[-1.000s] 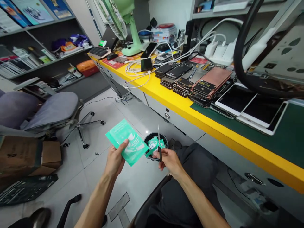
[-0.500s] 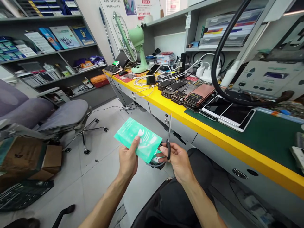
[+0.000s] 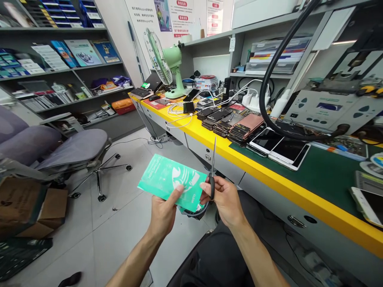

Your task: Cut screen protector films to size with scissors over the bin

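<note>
A green packet [image 3: 167, 177] with white print is held out over the floor, tilted. My left hand [image 3: 164, 209] grips its lower edge, thumb on top and fingers beneath. Black-handled scissors [image 3: 212, 185] are in my right hand [image 3: 226, 199], their blades pointing up and away. The thumb and fingertips of that hand also touch the packet's right corner. Below the packet, partly hidden by it, is a bin [image 3: 194, 211] with green and white wrappers in it.
To the right runs a yellow-edged bench [image 3: 269, 171] bearing stacked phone parts [image 3: 223, 125], white-framed screens [image 3: 287, 149], cables and a green fan [image 3: 176, 75]. A black hose [image 3: 265, 79] arches over it. At left stand a grey chair [image 3: 74, 147], cardboard box [image 3: 30, 207] and shelves [image 3: 60, 69].
The view has shifted slightly. The packet has turned flatter and moved a little left, showing more of its printed face. Both hands keep their holds.
</note>
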`<state>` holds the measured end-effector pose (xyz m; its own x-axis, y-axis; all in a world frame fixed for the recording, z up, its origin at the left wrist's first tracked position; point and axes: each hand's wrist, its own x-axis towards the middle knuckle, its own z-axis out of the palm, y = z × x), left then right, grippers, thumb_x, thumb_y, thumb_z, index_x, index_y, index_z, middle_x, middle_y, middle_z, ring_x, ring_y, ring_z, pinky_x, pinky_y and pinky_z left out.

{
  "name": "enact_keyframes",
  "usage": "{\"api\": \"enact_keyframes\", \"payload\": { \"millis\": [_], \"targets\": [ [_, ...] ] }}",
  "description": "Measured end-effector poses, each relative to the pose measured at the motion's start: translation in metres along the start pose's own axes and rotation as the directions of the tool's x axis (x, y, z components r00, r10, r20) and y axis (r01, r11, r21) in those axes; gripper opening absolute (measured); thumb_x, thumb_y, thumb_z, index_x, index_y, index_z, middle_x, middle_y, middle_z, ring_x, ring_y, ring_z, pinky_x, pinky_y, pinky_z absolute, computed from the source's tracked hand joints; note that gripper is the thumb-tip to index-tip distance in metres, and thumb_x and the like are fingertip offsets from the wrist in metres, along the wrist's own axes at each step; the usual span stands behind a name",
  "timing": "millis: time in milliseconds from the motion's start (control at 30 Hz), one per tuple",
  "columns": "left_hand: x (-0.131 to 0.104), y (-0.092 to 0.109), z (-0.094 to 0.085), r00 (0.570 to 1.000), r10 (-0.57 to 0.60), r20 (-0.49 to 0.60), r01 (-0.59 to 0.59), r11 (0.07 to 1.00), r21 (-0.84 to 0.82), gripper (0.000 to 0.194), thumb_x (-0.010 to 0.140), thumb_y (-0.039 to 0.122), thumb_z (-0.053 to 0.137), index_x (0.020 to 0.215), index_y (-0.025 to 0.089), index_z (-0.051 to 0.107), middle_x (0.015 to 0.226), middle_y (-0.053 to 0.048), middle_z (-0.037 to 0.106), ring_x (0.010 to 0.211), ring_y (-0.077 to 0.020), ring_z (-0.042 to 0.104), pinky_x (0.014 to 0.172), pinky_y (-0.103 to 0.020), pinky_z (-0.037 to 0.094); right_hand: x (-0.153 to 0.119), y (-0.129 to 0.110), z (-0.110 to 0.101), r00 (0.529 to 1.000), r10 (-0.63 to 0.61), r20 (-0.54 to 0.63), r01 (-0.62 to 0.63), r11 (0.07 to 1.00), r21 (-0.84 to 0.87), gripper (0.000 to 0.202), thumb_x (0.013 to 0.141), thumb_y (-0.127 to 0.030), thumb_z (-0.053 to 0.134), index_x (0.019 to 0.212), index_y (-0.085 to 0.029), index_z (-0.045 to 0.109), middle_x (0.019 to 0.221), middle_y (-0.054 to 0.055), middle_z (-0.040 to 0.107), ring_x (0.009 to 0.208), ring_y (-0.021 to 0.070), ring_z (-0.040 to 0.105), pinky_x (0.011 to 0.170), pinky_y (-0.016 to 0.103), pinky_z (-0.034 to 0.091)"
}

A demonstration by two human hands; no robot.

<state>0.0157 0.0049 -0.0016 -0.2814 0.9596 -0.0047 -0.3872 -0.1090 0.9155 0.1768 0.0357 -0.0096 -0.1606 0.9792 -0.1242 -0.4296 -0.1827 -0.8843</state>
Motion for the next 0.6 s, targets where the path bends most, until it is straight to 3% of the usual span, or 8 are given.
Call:
{"api": "enact_keyframes", "payload": {
  "millis": [300, 500, 600],
  "targets": [
    [0.007, 0.002, 0.000, 0.999, 0.003, 0.046, -0.002, 1.000, -0.025, 0.023, 0.080, 0.025, 0.080, 0.099, 0.016, 0.073, 0.096, -0.006, 0.073, 0.083, -0.0194, 0.066, 0.070, -0.029, 0.056, -0.001, -0.009, -0.009, 0.999, -0.019, 0.032, 0.021, 0.998, -0.063, 0.032, 0.066, -0.031, 0.090, 0.087, -0.014, 0.073, 0.065, 0.004, 0.071, 0.055, 0.0206, 0.071, 0.050, 0.028, 0.058],
    [0.005, -0.003, 0.012, 1.000, 0.018, 0.002, -0.018, 1.000, -0.015, 0.018, 0.082, 0.028, 0.078, 0.091, 0.018, 0.067, 0.075, 0.002, 0.064, 0.062, -0.0138, 0.061, 0.058, -0.027, 0.054, 0.001, -0.013, -0.008, 0.999, -0.007, 0.050, 0.010, 0.998, -0.068, 0.029, 0.066, -0.030, 0.089, 0.085, -0.014, 0.073, 0.061, 0.003, 0.070, 0.052, 0.0178, 0.068, 0.049, 0.026, 0.058],
    [0.004, -0.003, 0.019, 1.000, 0.023, 0.015, -0.024, 0.999, 0.028, 0.020, 0.082, 0.032, 0.077, 0.090, 0.018, 0.066, 0.073, 0.000, 0.066, 0.063, -0.0186, 0.066, 0.057, -0.031, 0.057, 0.007, -0.015, -0.009, 0.998, -0.012, 0.065, 0.017, 0.998, -0.064, 0.029, 0.065, -0.030, 0.089, 0.082, -0.015, 0.072, 0.060, 0.002, 0.069, 0.050, 0.0162, 0.066, 0.048, 0.026, 0.058]
  ]
}}
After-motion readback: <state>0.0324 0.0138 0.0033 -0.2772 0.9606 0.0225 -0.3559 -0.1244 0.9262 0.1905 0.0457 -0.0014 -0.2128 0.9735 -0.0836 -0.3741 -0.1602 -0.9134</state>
